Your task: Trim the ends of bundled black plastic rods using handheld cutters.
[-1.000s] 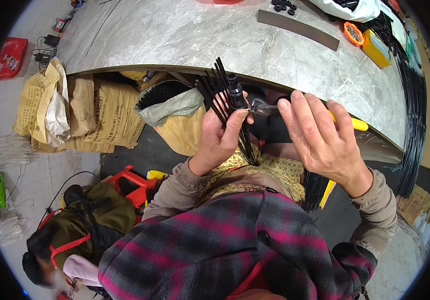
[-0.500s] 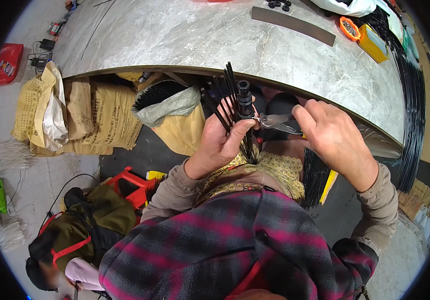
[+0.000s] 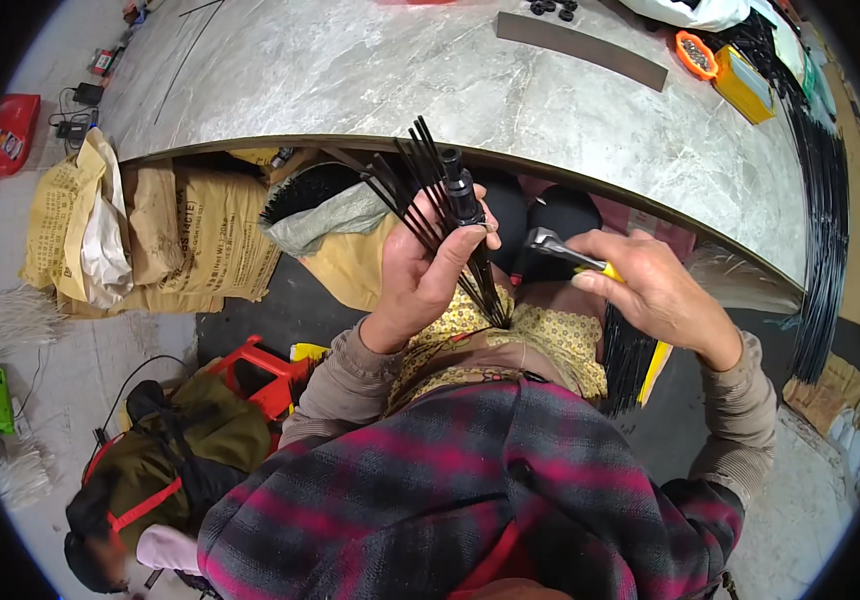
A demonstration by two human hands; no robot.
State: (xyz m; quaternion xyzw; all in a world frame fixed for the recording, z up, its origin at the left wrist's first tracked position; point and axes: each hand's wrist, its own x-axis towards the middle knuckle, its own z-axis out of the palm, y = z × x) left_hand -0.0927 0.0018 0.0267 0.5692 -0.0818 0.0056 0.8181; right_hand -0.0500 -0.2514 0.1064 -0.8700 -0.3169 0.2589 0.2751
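Observation:
My left hand (image 3: 420, 265), above my lap, is closed around a bundle of thin black rods (image 3: 478, 285) and a black stepped plastic fitting (image 3: 463, 195). The fitting stands upright between thumb and fingers, while the rods fan out up and to the left, their lower ends at my lap. To the right, my right hand (image 3: 650, 285) grips a hand tool with a silvery metal head (image 3: 550, 243) and a yellow-and-black handle; its exact kind is unclear. The tool's head points toward the fitting with a gap between them. Patterned yellow cloth (image 3: 570, 345) covers my lap.
A grey marbled table (image 3: 350, 70) curves ahead, bearing a dark strip (image 3: 580, 50), an orange bowl of small parts (image 3: 696, 55) and a yellow box (image 3: 745, 85). Long black rods (image 3: 822, 250) hang at right. Sacks (image 3: 220, 235) stand left; another person (image 3: 165, 450) is at lower left.
My right hand has lowered, and the tool's head has drawn away from the fitting. My left hand has shifted slightly left with the fitting and rods.

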